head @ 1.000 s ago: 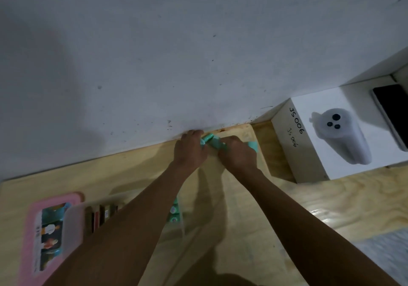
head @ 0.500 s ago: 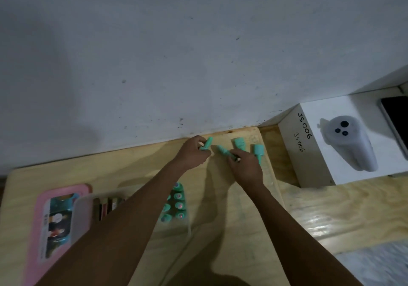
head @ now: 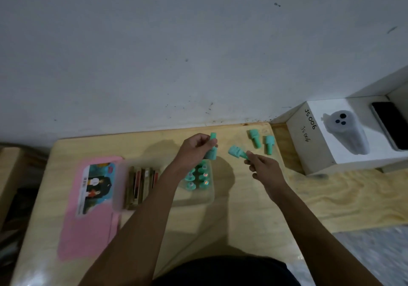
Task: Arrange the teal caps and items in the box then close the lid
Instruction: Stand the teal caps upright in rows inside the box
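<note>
In the middle of the frame, the left hand curled round a stemmed teal plastic cap, thumb and fingers wrapped about its lower part so that its top stood clear above them. To its right and apart from it, the right hand pinched a second teal plastic cap at the fingertips, the cap tilted toward the upper left. Just below the left hand stood a shallow clear plastic box, with a cluster of teal caps standing upright at its right end and a row of brown and red sticks at its left end. The box's flat pink lid lay open at centre left. One loose teal cap and another loose teal cap lay near the far edge of the pale wooden table, right of centre. At the right edge sat a white cardboard carton with a black phone on top.
</note>
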